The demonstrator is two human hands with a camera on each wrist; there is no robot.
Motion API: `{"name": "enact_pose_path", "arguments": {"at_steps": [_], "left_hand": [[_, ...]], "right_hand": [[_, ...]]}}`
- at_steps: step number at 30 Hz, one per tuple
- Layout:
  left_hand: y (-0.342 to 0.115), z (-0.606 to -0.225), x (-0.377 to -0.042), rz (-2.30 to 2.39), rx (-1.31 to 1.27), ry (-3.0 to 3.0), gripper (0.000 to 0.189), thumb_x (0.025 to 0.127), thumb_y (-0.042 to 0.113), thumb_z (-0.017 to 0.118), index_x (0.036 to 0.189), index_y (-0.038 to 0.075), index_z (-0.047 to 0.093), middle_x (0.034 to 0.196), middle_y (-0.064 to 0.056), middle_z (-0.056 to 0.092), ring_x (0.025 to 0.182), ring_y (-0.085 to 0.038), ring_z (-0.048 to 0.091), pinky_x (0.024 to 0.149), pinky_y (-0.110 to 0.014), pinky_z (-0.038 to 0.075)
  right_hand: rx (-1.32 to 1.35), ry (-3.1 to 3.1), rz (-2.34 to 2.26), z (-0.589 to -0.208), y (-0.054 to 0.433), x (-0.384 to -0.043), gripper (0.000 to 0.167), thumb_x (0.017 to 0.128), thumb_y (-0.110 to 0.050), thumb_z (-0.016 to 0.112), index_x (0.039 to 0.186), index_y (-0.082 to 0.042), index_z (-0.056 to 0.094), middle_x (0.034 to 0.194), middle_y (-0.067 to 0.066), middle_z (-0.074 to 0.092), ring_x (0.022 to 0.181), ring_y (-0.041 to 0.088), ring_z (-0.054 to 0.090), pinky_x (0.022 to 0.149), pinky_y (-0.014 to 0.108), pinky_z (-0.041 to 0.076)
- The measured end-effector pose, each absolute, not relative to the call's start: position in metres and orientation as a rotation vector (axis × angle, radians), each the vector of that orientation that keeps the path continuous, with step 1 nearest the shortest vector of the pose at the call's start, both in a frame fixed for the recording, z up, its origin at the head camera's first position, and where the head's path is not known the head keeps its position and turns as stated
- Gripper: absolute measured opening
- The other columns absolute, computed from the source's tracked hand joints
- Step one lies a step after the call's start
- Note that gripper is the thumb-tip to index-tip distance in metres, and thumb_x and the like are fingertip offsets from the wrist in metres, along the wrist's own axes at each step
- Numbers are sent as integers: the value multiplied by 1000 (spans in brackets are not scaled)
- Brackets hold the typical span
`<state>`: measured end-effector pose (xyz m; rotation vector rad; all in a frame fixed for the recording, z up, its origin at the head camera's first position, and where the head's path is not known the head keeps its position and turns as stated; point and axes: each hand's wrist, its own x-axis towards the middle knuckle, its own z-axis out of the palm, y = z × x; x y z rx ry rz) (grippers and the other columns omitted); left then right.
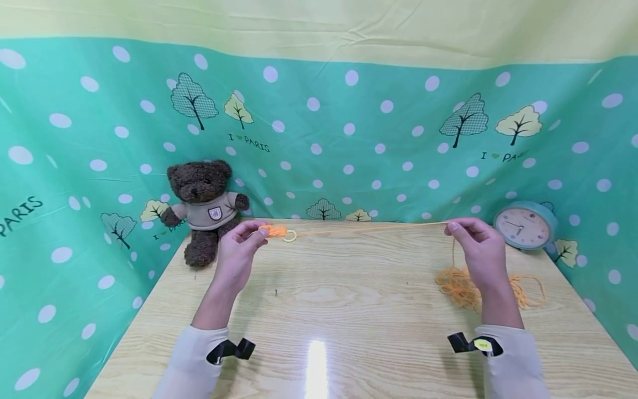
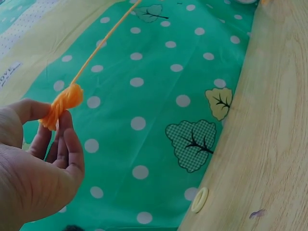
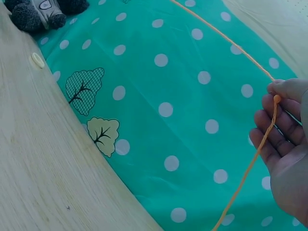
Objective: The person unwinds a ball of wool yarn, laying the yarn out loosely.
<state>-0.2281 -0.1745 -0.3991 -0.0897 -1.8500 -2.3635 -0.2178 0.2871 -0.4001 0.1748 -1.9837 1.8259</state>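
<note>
My left hand (image 1: 236, 255) pinches a small wound bundle of orange yarn (image 1: 276, 231) between thumb and fingertips. In the left wrist view the bundle (image 2: 63, 103) looks twisted and thick, with one strand leading up from it. That orange strand (image 1: 379, 227) runs taut across to my right hand (image 1: 482, 252), which pinches it between thumb and forefinger. From the right fingertips the yarn (image 3: 250, 163) hangs down to a loose tangled heap of orange yarn (image 1: 456, 287) on the table below. Just behind the bundle in the head view, a pale yellow ring (image 2: 199, 200) lies on the table.
At the back left a dark brown teddy bear (image 1: 201, 216) in a grey shirt sits against the green dotted curtain (image 1: 329, 138). A round teal alarm clock (image 1: 524, 226) stands at the back right of the wooden table (image 1: 349, 310). A small dark speck (image 1: 276, 292) lies near the left hand.
</note>
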Motion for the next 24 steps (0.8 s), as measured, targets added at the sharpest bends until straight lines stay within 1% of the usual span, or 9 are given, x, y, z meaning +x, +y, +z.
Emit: {"name": "enact_pose_path", "arguments": {"at_steps": [3,6,8,10,14,17,20,22,24], "left_hand": [[-175,-399,-228,-2368,-76,-1850,7,98,9,70,105,8,67,97,7,74,89,-8,68,82,-22,57],[-175,-399,-228,-2369,-70,-1856,21,99,9,69,117,0,64,97,7,75,90,-7,69,80,-21,56],[-175,-399,-228,-2375,-73,-1854,28,99,9,68,125,-3,62,98,8,75,90,-6,69,80,-21,56],[-175,-399,-229,-2383,-74,-1848,26,100,7,67,125,-1,65,99,8,75,89,-6,68,80,-21,56],[-176,-398,-229,-2385,-68,-1856,14,100,6,65,112,9,72,99,8,74,88,-5,68,80,-21,57],[-177,-397,-228,-2372,-62,-1907,15,101,10,66,114,8,72,103,9,74,90,-6,68,80,-21,57],[-179,-396,-227,-2362,-65,-1951,21,101,12,68,120,4,71,105,9,74,93,-6,69,81,-22,57],[-181,-395,-226,-2347,-80,-1983,20,101,13,68,119,6,72,106,10,74,93,-6,68,81,-22,56],[-183,-394,-226,-2328,-110,-2020,15,101,12,68,114,11,74,105,11,73,89,-5,66,80,-21,56]], "right_hand": [[148,-1979,1817,-400,289,-217,24,100,-15,68,108,8,70,90,-8,73,90,8,64,87,15,49],[140,-1969,1816,-400,291,-217,24,100,-14,69,108,9,70,90,-8,73,91,8,64,88,15,49],[135,-1968,1815,-400,293,-217,24,100,-14,68,109,8,70,90,-8,73,92,9,64,88,15,48],[123,-1978,1803,-400,295,-216,25,101,-15,68,110,8,69,91,-8,73,94,9,63,89,14,48],[74,-1990,1775,-399,299,-214,26,101,-18,68,111,6,69,92,-9,73,96,9,62,89,15,46],[38,-1965,1789,-398,301,-213,26,100,-18,69,111,6,69,91,-9,73,97,9,62,89,15,46],[7,-1938,1814,-397,305,-213,29,100,-19,70,112,7,69,92,-8,73,98,10,62,91,15,45],[-23,-1926,1822,-396,307,-213,30,99,-20,71,112,7,69,92,-7,73,99,11,62,91,15,45],[-60,-1938,1815,-396,309,-213,31,99,-22,71,113,5,69,93,-8,72,101,10,61,92,14,44]]}}
